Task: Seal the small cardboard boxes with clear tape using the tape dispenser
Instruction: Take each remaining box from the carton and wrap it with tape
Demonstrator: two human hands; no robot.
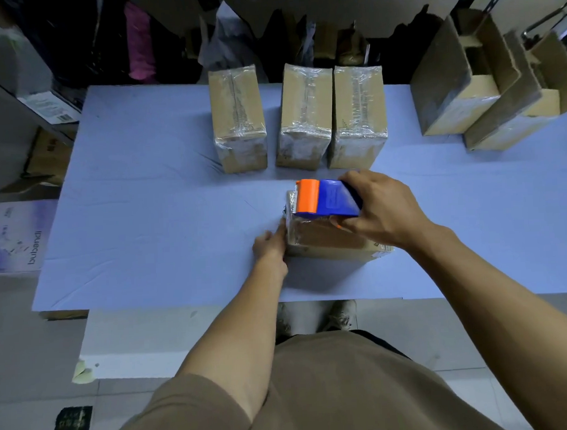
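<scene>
A small cardboard box (328, 240) lies on the pale blue table (151, 201) just right of centre, with clear tape over its left end. My right hand (382, 210) grips a blue and orange tape dispenser (327, 198) that sits on top of the box, its orange end at the box's left edge. My left hand (272, 246) presses against the box's left side, fingers straight along the taped face. Three taped boxes stand in a row behind: one on the left (237, 119), one in the middle (305, 116), one on the right (357, 114).
Two open cardboard boxes (484, 85) with raised flaps stand at the table's back right. Dark clutter and bags fill the shelf behind the table. A flat white package (15, 236) lies on the floor to the left. My feet show under the table's near edge.
</scene>
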